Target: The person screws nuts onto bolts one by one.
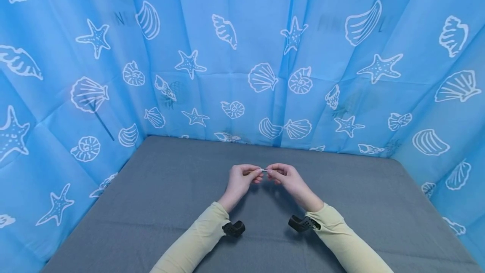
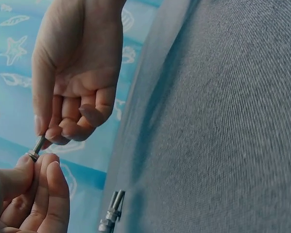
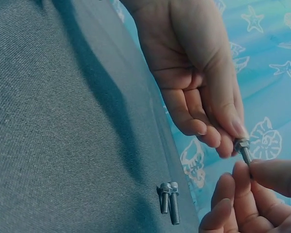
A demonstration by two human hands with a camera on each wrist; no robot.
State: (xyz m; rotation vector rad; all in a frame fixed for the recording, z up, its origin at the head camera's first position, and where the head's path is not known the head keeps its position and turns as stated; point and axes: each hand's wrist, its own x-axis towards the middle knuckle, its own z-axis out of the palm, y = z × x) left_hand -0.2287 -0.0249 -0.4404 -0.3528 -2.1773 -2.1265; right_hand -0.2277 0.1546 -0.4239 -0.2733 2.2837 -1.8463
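Note:
Between the two hands is a small metal bolt (image 1: 264,170), held roughly crosswise above the grey table. My left hand (image 1: 241,180) pinches its thicker hex end between thumb and fingertips; whether that is the head or a nut is hard to tell. On the opposite side, my right hand (image 1: 291,181) pinches the tip of the threaded shaft (image 3: 247,156) with thumb and forefinger. Two more bolts (image 3: 169,199) with hex pieces at one end lie side by side on the cloth in the right wrist view. They also appear as bolts (image 2: 113,211) low in the left wrist view.
Grey cloth covers the table (image 1: 170,205). A blue curtain (image 1: 227,54) with white shells and starfish hangs round its back and sides. Black straps with a curved mount (image 1: 235,228) sit on both sleeved wrists.

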